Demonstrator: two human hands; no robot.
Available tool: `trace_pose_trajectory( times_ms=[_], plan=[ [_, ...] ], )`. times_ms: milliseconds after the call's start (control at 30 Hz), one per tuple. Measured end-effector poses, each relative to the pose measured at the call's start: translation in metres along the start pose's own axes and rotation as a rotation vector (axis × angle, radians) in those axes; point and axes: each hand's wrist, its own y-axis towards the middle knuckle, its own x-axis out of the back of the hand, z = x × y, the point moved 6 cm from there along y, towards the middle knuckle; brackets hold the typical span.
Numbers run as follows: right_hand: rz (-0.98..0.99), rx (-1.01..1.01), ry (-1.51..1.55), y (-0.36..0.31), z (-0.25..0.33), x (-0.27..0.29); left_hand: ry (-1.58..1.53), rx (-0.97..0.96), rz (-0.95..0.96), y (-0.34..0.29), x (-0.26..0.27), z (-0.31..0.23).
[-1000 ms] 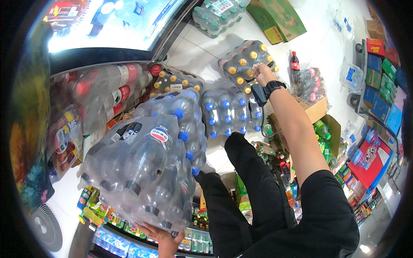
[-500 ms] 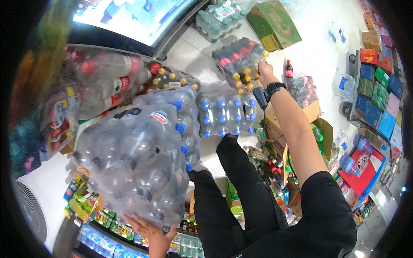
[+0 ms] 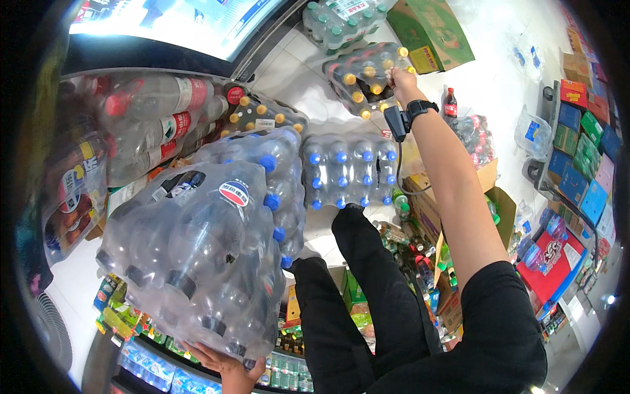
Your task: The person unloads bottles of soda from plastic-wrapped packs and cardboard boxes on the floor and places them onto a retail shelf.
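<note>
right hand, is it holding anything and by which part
The right hand grips the pack of yellow-capped bottles by the right edge of its wrapping.

A shop (drinks dominate): green-capped bottles [image 3: 344, 26] sit beyond the blue-capped bottle pack [image 3: 348, 172], boxes [image 3: 574, 177] ride a cart far to its right, stocked shelves [image 3: 190, 364] to its lower left.

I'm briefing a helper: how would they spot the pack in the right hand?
From the brightly lit panel at upper left, go right across the white floor to the person's right hand. It grips the bottle pack. Yellow caps set it apart from the blue-capped pack below; the other yellow-capped pack, further left, is unheld.
</note>
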Motion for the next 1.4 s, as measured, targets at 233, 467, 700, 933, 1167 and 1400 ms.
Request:
trace_pose_trajectory(
  times_ms=[233,467,700,933,1167,1400],
  plan=[
    [0.007,-0.013,-0.133,0.022,0.002,-0.023,-0.021,-0.016,0.091,-0.012,-0.006,0.003],
    [-0.035,0.03,-0.207,0.049,0.0,-0.043,-0.05,0.003,0.265,-0.027,-0.019,0.003],
    [0.094,0.053,0.272,0.029,0.005,-0.059,-0.03,0.009,0.394,-0.025,-0.022,0.006],
    [0.272,-0.08,0.117,-0.034,-0.025,-0.027,0.013,0.003,0.46,-0.021,-0.016,0.004],
    [0.072,0.268,-0.88,-0.065,-0.09,0.046,0.037,-0.036,0.408,-0.013,-0.012,-0.004],
    [0.1,1.185,-1.497,-0.052,-0.006,-0.036,0.042,-0.025,0.358,-0.017,-0.015,-0.003]
  ],
)
